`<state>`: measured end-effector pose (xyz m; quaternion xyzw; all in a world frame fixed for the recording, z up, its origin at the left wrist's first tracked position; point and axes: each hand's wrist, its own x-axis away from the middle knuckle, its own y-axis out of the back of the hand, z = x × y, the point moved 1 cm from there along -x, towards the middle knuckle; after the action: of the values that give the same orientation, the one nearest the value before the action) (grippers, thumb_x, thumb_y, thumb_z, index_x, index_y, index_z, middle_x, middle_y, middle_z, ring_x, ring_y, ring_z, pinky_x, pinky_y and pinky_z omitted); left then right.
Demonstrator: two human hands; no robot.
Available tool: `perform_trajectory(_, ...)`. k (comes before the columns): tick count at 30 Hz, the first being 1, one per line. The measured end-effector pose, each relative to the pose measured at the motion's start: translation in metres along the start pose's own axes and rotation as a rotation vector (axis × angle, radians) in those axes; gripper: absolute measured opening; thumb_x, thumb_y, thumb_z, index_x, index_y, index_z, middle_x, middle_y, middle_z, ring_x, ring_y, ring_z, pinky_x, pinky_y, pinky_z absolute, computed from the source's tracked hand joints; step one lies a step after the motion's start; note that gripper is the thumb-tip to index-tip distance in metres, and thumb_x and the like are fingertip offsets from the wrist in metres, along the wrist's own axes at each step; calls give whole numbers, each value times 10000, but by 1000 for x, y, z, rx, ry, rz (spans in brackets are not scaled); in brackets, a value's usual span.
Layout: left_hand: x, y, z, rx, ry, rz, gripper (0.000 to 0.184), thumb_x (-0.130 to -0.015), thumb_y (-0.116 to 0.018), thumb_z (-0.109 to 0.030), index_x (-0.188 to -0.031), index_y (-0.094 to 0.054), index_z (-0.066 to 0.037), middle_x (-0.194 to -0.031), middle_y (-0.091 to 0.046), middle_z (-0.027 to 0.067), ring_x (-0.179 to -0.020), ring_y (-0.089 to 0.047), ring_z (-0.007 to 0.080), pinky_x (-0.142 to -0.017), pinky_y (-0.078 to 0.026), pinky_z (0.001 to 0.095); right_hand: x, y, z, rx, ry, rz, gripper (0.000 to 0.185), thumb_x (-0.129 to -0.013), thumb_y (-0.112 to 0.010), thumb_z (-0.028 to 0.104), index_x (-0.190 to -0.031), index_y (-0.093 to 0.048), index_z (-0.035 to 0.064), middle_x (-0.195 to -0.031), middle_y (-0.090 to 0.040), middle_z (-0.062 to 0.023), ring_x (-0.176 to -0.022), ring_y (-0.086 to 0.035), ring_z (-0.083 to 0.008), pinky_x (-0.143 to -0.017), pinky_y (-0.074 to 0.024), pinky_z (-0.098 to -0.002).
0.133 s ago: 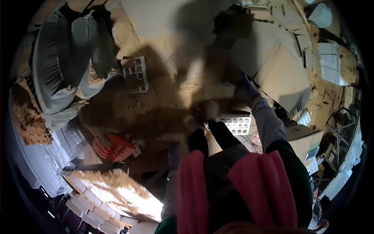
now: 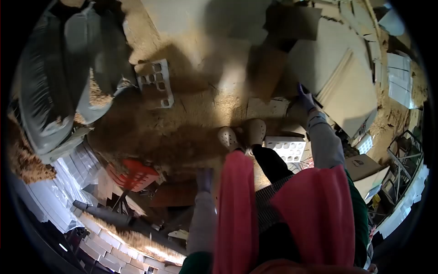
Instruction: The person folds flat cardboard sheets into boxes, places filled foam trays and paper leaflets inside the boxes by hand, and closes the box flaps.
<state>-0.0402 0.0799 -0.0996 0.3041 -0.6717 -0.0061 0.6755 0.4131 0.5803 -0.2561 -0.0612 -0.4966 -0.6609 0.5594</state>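
My right hand, in a purple glove, is stretched out beside the edge of a big flat cardboard sheet. Its fingers look extended and I see nothing held in them; whether it touches the sheet I cannot tell. My left hand, also in a purple glove, hangs low in shadow and is blurred, so its fingers do not show clearly. Nearest to it are a brown flat board and a red slotted plastic piece. Below me are my pale clogs on the dusty floor.
White trays with round holes lie on the floor, one at the upper left and one beside my feet. Full grey sacks stand at the left. A long dark pole crosses the lower left. Metal frames stand at the right.
My view has shifted, with the sacks further left and the cardboard further right. My left hand has come further forward into view. The dark pole now shows across the lower left.
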Motion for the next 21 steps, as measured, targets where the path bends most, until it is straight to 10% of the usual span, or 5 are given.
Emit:
perform_trajectory(3, -149, 38, 16, 651, 475, -540, 454, -982, -514, -389, -1259, -560, -31, -1422, -455, 248, -1317, -446, 362, -1120, -337, 474, 55, -32, -14, 384, 120, -179, 924, -806, -684, 636, -1395, -447, -36, -1408, -495, -223, -1322, -453, -332, -1092, -360, -373)
perform_trajectory(4, -201, 29, 38, -35, 146, -510, 474, -973, -521, -424, -1300, -542, -80, -1454, -400, 284, -1338, -412, 413, -1152, -286, 478, 82, -34, 16, 197, 208, -113, 903, -796, -725, 582, -1383, -447, -45, -1378, -514, -240, -1309, -467, -356, -1078, -377, -389)
perform_trajectory(14, -442, 232, -169, 1635, -111, -668, 742, -900, -687, -399, -1421, -366, 20, -1234, -612, 121, -1047, -605, 257, -898, -489, 377, 84, -118, 71, 457, 159, 62, 655, -709, -777, 448, -1198, -624, 41, -1003, -710, -194, -971, -676, -365, -886, -500, -441)
perform_trajectory(18, -451, 256, -180, 1073, 376, -411, 633, -851, -755, -388, -1240, -516, 50, -1065, -679, 129, -912, -649, 187, -788, -523, 288, 97, -89, 13, 262, 136, 115, 421, -767, -745, 345, -1021, -703, 12, -946, -707, -222, -965, -693, -307, -828, -524, -387)
perform_trajectory(21, -458, 244, -185, 2051, 211, -706, 609, -778, -832, -267, -1212, -562, 64, -1089, -681, 130, -897, -667, 175, -689, -548, 252, 117, -38, 7, 460, -59, 526, 395, -795, -740, 198, -1131, -664, 5, -947, -722, -188, -952, -704, -265, -831, -537, -361)
